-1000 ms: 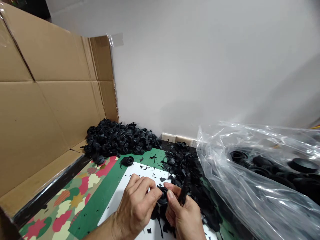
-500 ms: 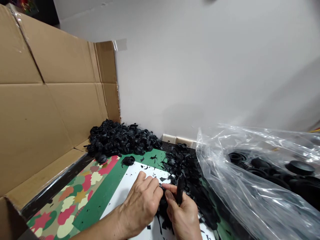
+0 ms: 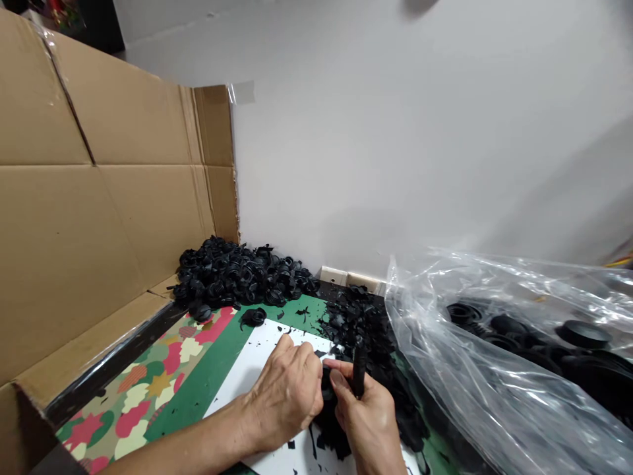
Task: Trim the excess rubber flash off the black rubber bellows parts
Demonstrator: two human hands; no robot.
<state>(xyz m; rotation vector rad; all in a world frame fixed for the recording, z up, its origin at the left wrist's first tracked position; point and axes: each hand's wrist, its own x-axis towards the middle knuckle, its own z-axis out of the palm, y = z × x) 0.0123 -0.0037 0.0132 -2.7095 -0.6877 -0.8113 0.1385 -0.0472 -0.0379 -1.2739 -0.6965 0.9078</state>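
Head view: both hands pinch a black ribbed rubber piece (image 3: 327,386) above a white sheet (image 3: 270,359).
The left hand (image 3: 284,399) has its fingers (image 3: 297,353) curled over the piece; the right hand (image 3: 368,429) clamps a slim black tool (image 3: 359,373) upright and presses the piece. A loosened pinch could drop it into the black scrap pile (image 3: 359,323), where it could be lost; a slipping tool could catch the left hand.

Bright, even light — soft shadows on wall (image 3: 494,165), glare on plastic bag (image 3: 494,343)
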